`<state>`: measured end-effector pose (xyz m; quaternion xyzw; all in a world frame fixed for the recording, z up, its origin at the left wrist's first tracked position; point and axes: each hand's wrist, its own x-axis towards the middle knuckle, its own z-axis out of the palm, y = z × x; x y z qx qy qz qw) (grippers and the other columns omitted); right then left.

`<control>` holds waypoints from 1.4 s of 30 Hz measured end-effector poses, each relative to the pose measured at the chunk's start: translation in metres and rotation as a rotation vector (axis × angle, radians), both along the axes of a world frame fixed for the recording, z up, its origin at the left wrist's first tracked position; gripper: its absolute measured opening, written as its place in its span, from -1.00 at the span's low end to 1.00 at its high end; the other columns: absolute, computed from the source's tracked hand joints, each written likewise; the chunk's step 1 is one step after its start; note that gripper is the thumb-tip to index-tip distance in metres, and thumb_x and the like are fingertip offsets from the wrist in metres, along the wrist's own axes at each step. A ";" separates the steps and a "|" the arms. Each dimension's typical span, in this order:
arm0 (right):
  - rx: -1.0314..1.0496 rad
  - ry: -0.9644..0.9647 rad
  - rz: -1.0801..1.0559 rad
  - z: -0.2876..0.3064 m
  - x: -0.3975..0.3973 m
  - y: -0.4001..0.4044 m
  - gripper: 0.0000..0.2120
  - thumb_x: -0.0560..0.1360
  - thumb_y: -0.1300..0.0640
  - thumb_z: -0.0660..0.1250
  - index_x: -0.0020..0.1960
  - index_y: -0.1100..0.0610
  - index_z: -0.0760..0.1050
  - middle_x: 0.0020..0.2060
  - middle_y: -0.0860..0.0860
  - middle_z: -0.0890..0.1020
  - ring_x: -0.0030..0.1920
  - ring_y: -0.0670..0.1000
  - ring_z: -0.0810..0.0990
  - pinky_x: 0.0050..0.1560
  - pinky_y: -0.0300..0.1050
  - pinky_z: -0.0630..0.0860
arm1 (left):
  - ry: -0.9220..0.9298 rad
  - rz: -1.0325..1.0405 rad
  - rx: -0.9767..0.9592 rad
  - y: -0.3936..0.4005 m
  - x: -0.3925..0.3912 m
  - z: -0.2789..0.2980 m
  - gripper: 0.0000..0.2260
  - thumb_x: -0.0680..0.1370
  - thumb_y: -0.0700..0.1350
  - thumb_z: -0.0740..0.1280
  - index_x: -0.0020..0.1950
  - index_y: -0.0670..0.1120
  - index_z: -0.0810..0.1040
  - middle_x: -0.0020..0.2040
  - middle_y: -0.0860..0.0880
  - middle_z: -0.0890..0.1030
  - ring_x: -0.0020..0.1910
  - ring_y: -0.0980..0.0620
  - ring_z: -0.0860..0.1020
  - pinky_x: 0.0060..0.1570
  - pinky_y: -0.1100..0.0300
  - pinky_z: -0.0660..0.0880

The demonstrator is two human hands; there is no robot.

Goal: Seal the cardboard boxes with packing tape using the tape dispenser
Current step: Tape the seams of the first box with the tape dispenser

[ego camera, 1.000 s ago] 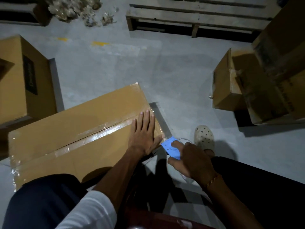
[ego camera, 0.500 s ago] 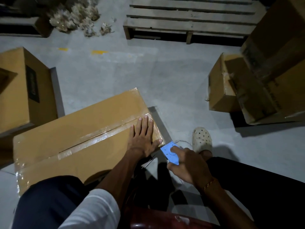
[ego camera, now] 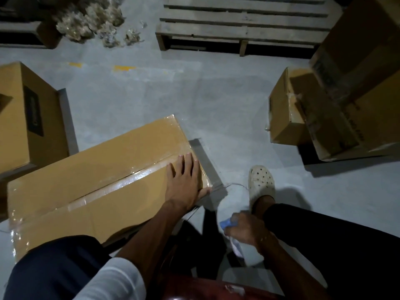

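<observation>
A long cardboard box lies on the floor in front of me, with shiny clear tape running along its centre seam. My left hand rests flat on the box's right end, fingers straight and spread, thumb over the edge. My right hand is lower right, blurred, near my knee. It grips a small blue tool, mostly hidden by the fingers. Something white hangs below that hand.
A second box stands at the left. Stacked boxes fill the right side. A wooden pallet lies at the back, with a heap of crumpled material beside it. My foot in a white clog is planted right of the box.
My right hand has pulled the blue tool back from the box's right end, down toward my knee. My left hand stays flat on the box. The view has tilted slightly.
</observation>
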<state>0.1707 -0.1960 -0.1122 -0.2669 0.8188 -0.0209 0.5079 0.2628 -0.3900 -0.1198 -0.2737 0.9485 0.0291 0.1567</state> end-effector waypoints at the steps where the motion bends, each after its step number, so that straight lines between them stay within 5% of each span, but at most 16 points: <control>1: -0.019 -0.026 -0.063 -0.004 -0.001 0.001 -0.59 0.42 -0.19 0.35 0.10 0.07 0.58 0.11 0.02 0.63 0.16 0.05 0.60 0.14 -0.16 0.50 | 0.048 -0.071 -0.025 0.000 0.000 0.000 -0.22 0.57 0.39 0.10 0.59 -0.15 0.17 0.60 -0.21 0.13 0.57 -0.25 0.11 0.45 -0.31 0.10; 5: -0.213 -0.073 -0.359 -0.004 -0.016 -0.013 -0.67 0.38 -0.18 0.42 0.01 0.00 0.54 -0.04 -0.01 0.58 0.01 0.06 0.59 0.14 -0.04 0.52 | 0.215 -0.379 -0.053 0.003 -0.002 -0.010 -0.69 0.59 0.12 0.26 0.17 -0.06 0.56 0.25 -0.11 0.53 0.38 -0.17 0.40 0.33 -0.29 0.27; 9: -0.416 -0.178 -0.768 0.008 -0.027 -0.027 -0.71 0.46 0.04 0.46 0.15 0.09 0.57 -0.04 0.03 0.59 -0.03 0.02 0.56 0.06 -0.08 0.48 | 0.269 -0.488 0.034 -0.008 -0.009 -0.011 -0.68 0.61 0.22 0.20 0.03 0.01 0.57 0.03 0.00 0.52 0.21 -0.08 0.46 0.31 -0.22 0.29; 13: -0.557 -0.234 -0.990 0.018 -0.027 -0.036 -0.85 0.50 0.12 0.40 0.06 0.05 0.62 -0.02 -0.01 0.67 0.01 -0.03 0.60 0.01 -0.19 0.49 | 0.174 -0.394 0.165 -0.047 -0.021 -0.006 -0.39 0.64 0.27 -0.18 0.25 0.06 0.58 0.26 -0.06 0.51 0.43 -0.06 0.33 0.46 -0.17 0.04; 15: -0.579 -0.278 -1.036 0.019 -0.026 -0.039 -0.83 0.48 0.09 0.41 0.07 0.02 0.62 0.01 -0.02 0.69 0.04 -0.04 0.63 0.05 -0.17 0.52 | 0.183 -0.344 0.126 -0.074 -0.029 -0.003 -0.32 0.62 0.28 -0.23 0.28 0.02 0.58 0.31 -0.10 0.49 0.47 -0.07 0.29 0.45 -0.13 0.12; 21: -0.614 -0.405 -1.101 0.011 -0.025 -0.049 -0.71 0.32 -0.02 0.43 0.03 -0.05 0.66 -0.03 -0.02 0.67 -0.02 0.00 0.61 0.12 0.02 0.51 | 0.029 -0.179 -0.062 -0.142 -0.069 0.003 -0.53 0.63 0.25 0.11 0.30 -0.03 0.55 0.30 -0.09 0.42 0.37 -0.09 0.34 0.29 -0.12 0.35; 26: -0.734 -0.659 -1.107 -0.001 -0.028 -0.055 -0.68 0.41 0.03 0.34 0.09 0.18 0.57 -0.16 0.13 0.39 -0.12 0.15 0.32 -0.03 0.11 0.25 | -0.066 0.057 0.032 -0.181 -0.094 0.004 -0.36 0.56 0.36 0.19 0.44 -0.08 0.45 0.48 -0.07 0.32 0.50 -0.14 0.23 0.36 -0.18 0.29; 29: -0.837 -0.787 -1.188 -0.009 -0.022 -0.050 -0.65 0.47 0.03 0.34 0.18 0.21 0.56 -0.14 0.12 0.55 -0.12 0.12 0.53 0.04 0.11 0.45 | -0.070 0.140 0.057 -0.189 -0.104 0.005 -0.31 0.51 0.37 0.28 0.43 -0.10 0.44 0.45 -0.08 0.31 0.41 -0.21 0.32 0.26 -0.19 0.36; 31: -0.860 -0.875 -1.262 -0.011 -0.014 -0.046 -0.57 0.48 0.02 0.38 0.29 0.21 0.50 0.04 0.17 0.59 0.03 0.16 0.58 0.23 0.21 0.44 | -0.083 0.135 -0.007 -0.192 -0.110 0.006 -0.34 0.51 0.35 0.29 0.39 -0.12 0.47 0.39 -0.13 0.34 0.35 -0.23 0.37 0.23 -0.18 0.38; 34: -0.864 -0.834 -1.307 -0.013 -0.007 -0.044 -0.48 0.38 -0.01 0.46 0.27 0.18 0.52 0.05 0.18 0.60 0.05 0.20 0.57 0.26 0.26 0.43 | -0.119 0.175 -0.004 -0.196 -0.111 0.005 -0.35 0.55 0.32 0.26 0.44 -0.12 0.41 0.45 -0.19 0.30 0.38 -0.25 0.36 0.31 -0.17 0.34; 38: -0.884 -0.779 -1.328 -0.013 -0.007 -0.049 -0.47 0.39 -0.01 0.44 0.27 0.24 0.50 0.05 0.26 0.53 0.06 0.23 0.56 0.24 0.29 0.43 | -0.068 0.124 0.024 -0.179 -0.092 -0.004 -0.40 0.66 0.24 0.04 0.58 -0.11 0.20 0.64 -0.20 -0.07 0.61 -0.21 -0.05 0.52 -0.18 0.03; 42: -0.862 -0.800 -1.393 -0.013 -0.007 -0.050 -0.37 0.41 -0.03 0.44 0.35 0.30 0.44 0.22 0.31 0.52 0.23 0.28 0.52 0.36 0.28 0.40 | 0.026 -0.110 0.107 -0.118 -0.062 -0.002 -0.44 0.68 0.22 -0.12 0.46 -0.06 0.41 0.64 -0.18 -0.01 0.62 -0.19 -0.13 0.56 -0.16 -0.12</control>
